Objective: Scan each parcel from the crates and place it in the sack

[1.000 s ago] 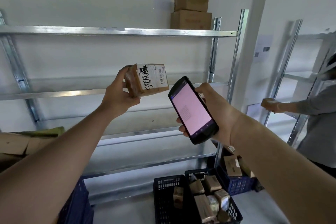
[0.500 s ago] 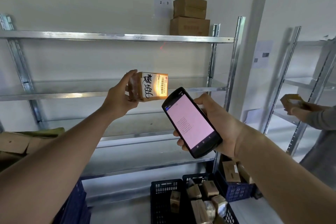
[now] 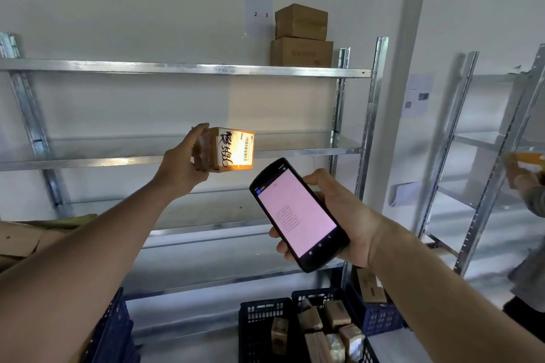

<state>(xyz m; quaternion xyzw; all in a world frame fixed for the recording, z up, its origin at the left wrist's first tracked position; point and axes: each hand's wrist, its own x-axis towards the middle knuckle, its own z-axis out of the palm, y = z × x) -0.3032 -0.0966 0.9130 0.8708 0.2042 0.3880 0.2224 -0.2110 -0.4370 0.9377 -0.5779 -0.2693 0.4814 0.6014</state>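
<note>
My left hand (image 3: 181, 166) grips a small brown parcel (image 3: 228, 148) held up in front of the metal shelves, its white label with a barcode and black handwriting facing me. A warm orange light falls on the label. My right hand (image 3: 339, 215) holds a black handheld scanner (image 3: 298, 212) below and to the right of the parcel, its pink screen facing me and its top end aimed toward the parcel. Below, a dark crate (image 3: 259, 318) holds several wrapped parcels (image 3: 330, 321). No sack is in view.
A blue crate (image 3: 377, 318) with a box sits behind the dark one, another blue crate (image 3: 115, 330) at lower left. Two cardboard boxes (image 3: 300, 35) stand on the top shelf (image 3: 182, 69). Flattened cardboard (image 3: 20, 239) lies at left. Another person (image 3: 528, 186) works at the right shelving.
The parcel's label is turned more toward the scanner and is now lit by orange light. The scanner has tilted and moved lower. The view has shifted downward.
</note>
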